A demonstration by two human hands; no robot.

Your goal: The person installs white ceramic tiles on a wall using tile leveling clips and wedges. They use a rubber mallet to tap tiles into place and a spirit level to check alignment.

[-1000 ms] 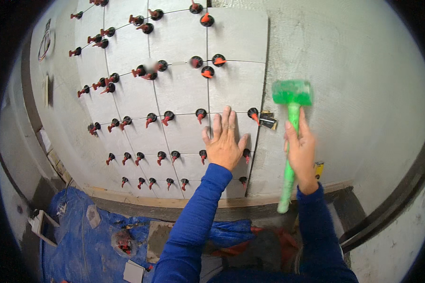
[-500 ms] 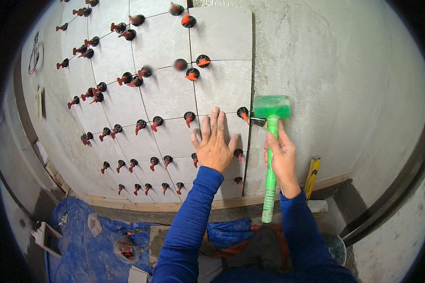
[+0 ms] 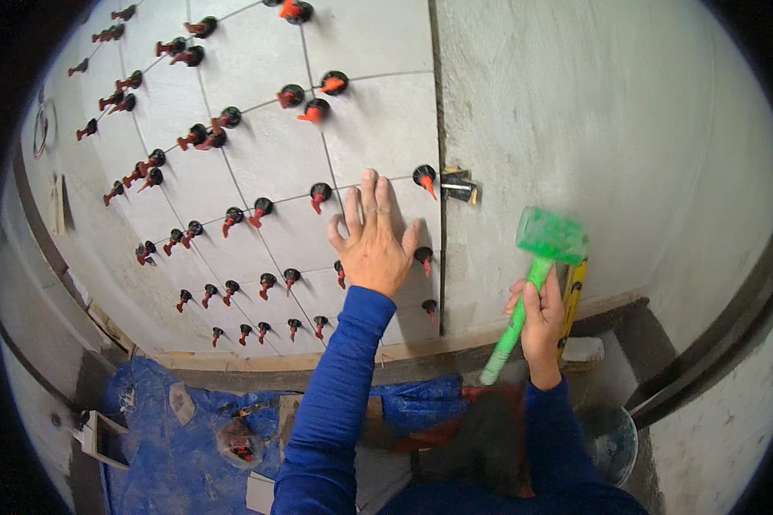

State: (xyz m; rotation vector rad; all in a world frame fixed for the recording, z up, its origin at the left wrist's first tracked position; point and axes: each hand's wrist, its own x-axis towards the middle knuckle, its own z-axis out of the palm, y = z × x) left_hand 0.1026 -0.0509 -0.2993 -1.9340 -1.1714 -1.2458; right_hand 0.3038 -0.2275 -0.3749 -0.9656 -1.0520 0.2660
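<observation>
My left hand (image 3: pixel 374 245) lies spread on a light grey wall tile (image 3: pixel 404 210), fingers pointing up over the joint above it. Round it, black tile-levelling clips with red handles sit on the joints, one clip (image 3: pixel 320 196) just left of my fingers and another (image 3: pixel 425 178) at the tile's upper right corner. My right hand (image 3: pixel 541 322) is closed round the handle of a green mallet (image 3: pixel 554 236), held to the right of the tiles with its head up. Between mallet and tile edge, a small black piece (image 3: pixel 460 186) sits against the edge.
Bare grey wall (image 3: pixel 593 112) runs to the right of the tiles. A yellow spirit level (image 3: pixel 574 296) leans at the lower right, near a bucket (image 3: pixel 610 442). Blue sheeting (image 3: pixel 163 438) covers floor at the lower left, with a bag of clips (image 3: pixel 239 442) on it.
My right hand has drawn the mallet away from the tile edge, to the right and down, uncovering the black piece. My left hand stays on the same tile; the view has shifted slightly.
</observation>
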